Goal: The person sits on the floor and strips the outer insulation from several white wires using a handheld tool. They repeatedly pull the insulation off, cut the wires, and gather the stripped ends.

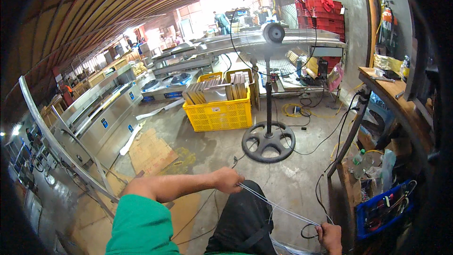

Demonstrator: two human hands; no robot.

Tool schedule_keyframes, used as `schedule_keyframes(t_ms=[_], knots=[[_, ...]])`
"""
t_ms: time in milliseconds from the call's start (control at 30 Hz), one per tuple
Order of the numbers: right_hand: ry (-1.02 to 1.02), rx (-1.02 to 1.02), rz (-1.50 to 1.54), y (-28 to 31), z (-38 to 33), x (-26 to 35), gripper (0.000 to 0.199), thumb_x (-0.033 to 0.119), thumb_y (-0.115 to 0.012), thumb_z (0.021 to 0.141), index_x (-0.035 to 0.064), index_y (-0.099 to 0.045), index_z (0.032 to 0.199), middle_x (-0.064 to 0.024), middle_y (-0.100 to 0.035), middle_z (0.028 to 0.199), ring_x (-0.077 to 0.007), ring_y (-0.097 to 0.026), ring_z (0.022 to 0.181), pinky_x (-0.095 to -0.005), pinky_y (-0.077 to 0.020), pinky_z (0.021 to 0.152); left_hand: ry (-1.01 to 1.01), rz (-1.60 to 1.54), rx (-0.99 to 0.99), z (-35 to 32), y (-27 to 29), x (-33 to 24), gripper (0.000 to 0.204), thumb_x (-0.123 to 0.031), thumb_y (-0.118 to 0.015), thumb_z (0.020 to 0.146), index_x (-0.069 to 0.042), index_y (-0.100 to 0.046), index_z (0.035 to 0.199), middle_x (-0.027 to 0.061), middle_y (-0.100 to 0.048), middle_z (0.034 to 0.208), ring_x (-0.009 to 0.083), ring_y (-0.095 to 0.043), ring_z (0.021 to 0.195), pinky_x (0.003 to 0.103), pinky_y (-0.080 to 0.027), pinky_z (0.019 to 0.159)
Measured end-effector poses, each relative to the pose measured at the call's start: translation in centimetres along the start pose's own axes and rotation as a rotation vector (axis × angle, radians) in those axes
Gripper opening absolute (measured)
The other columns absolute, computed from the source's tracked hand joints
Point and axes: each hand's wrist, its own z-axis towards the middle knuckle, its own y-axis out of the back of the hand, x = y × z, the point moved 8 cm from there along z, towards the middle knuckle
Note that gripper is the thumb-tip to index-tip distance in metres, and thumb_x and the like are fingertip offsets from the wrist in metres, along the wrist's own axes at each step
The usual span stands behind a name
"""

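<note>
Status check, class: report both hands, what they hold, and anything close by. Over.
Left hand shut on thin clear strands. Right hand shut on their other end, strands taut between. Pedestal fan stands just ahead on concrete floor.

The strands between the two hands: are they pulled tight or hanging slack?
Tight. The strands run in nearly straight lines from the left hand to the right hand, with no sag between them.

Small blue square labels (pixel 104 123) dot the steel cabinet fronts at left.
</note>
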Motion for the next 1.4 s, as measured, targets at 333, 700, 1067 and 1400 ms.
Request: schedule_keyframes(t_ms=[333,700,1067,1400], knots=[[0.029,0.126,-0.084,4.5,2.0,5.9,0.034,0.035,-0.066,0.085,0.0058,-0.06,0.068,-0.0179,-0.059,0.062,-0.0399,-0.061,0.062,-0.0489,-0.0452,0.057,-0.396,-0.405,0.053,3.6,-2.8,-16.7,0.031,-0.03,-0.059,0.09,-0.003,-0.054,0.105,0.0215,-0.063,0.087,0.0443,-0.061,0.084,0.053,-0.048,0.072],[0.011,-0.091,0.293,7.6,-0.9,5.2,0.017,0.016,-0.064,0.087,0.0006,-0.068,0.091,-0.0191,-0.062,0.072,-0.0356,-0.061,0.065,-0.0384,-0.0468,0.059,-0.45,-0.489,-0.117,6.9,-0.8,-25.8,0.028,-0.031,-0.052,0.094,-0.005,-0.061,0.092,0.0202,-0.061,0.067,0.0441,-0.06,0.068,0.054,-0.046,0.063],[-0.387,0.201,0.908,3.1,-2.5,-1.9,0.018,0.01,-0.065,0.086,-0.0049,-0.068,0.096,-0.0088,-0.066,0.073,-0.0124,-0.058,0.066,-0.0285,-0.0462,0.061,-0.425,-0.364,-0.02,6.8,0.7,-25.4,0.028,-0.029,-0.055,0.091,-0.003,-0.064,0.087,0.0204,-0.062,0.069,0.0427,-0.062,0.069,0.053,-0.048,0.065],[-0.072,-0.395,0.275,4.5,-2.6,-0.7,0.011,0.01,-0.072,0.079,0.0046,-0.068,0.087,-0.0154,-0.062,0.072,-0.0352,-0.059,0.063,-0.042,-0.0455,0.057,-0.383,-0.47,-0.012,9.0,-1.3,-24.8,0.034,-0.031,-0.05,0.095,-0.001,-0.06,0.083,0.0222,-0.06,0.069,0.0439,-0.06,0.071,0.053,-0.046,0.067]])
